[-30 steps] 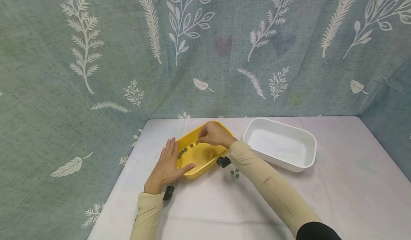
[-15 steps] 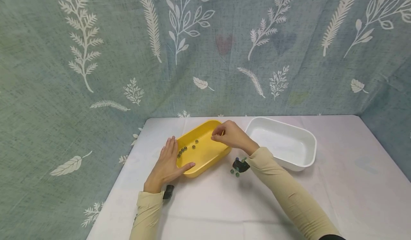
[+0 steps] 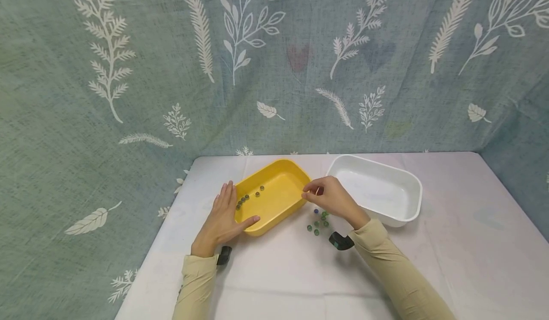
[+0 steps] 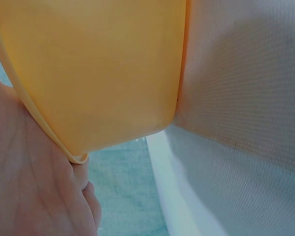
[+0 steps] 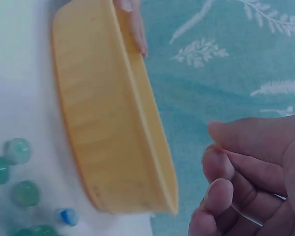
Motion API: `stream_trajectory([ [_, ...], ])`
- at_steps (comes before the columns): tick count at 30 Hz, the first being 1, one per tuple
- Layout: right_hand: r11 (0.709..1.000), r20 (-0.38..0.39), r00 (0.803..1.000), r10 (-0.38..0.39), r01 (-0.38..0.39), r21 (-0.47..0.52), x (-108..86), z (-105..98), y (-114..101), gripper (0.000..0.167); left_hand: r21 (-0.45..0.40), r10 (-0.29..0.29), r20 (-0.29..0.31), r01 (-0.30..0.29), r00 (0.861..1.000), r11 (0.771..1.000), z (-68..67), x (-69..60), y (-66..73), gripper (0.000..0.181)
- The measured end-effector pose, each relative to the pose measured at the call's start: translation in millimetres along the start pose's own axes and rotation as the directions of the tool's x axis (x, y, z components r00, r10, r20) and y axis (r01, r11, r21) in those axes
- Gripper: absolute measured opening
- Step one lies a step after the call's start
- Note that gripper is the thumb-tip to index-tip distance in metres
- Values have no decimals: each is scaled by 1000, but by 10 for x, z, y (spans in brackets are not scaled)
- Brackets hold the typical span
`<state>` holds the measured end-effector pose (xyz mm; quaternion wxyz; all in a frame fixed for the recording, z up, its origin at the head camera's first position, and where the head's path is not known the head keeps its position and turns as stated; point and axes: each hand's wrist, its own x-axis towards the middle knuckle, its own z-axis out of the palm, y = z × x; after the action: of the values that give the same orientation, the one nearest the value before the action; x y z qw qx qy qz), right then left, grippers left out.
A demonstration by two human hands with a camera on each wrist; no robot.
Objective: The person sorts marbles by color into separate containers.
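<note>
From the head, a smooth yellow tray [image 3: 276, 201] sits on the table [image 3: 274, 267], dark glassy marbles [image 3: 246, 197] along its left end; since half a second ago, the right hand [image 3: 333, 196] has drawn back to its right end, uncovering green marbles [image 3: 326, 224] and a blue marble [image 3: 316, 211], while the left hand [image 3: 220, 220] keeps straight, close fingers, thumb apart. From the left wrist, its palm meets the rim [image 4: 42, 118]. From the right wrist, loosely bent fingers [image 5: 218, 196] hang beside the tray.

Leaf-printed cloth [image 3: 300, 120] is hanging on the left, right and far sides of a white worktop [image 3: 274, 272], making a curtained booth.
</note>
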<state>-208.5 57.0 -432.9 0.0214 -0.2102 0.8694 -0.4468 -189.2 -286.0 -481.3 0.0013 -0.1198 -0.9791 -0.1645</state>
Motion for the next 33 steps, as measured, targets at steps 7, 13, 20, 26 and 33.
stream_trajectory([
  [7,998,-20,998,65,-65,-15,-165,60,126,17,-3,-1,-2,1,1000,1000,6,0,-4,125],
  [13,997,-24,997,67,-68,-40,-264,138,222,15,-3,-11,10,11,1000,1000,9,-2,-9,126],
  [20,994,-44,994,98,-100,-48,-332,218,360,15,-7,-19,18,19,1000,1000,11,6,-12,126],
  [26,991,-44,993,114,-117,-67,-347,296,474,9,-10,-18,19,18,1000,1000,13,7,-12,126],
  [33,981,-77,993,86,-98,-167,-328,349,551,7,-7,-26,21,27,999,1000,-3,-4,7,126],
])
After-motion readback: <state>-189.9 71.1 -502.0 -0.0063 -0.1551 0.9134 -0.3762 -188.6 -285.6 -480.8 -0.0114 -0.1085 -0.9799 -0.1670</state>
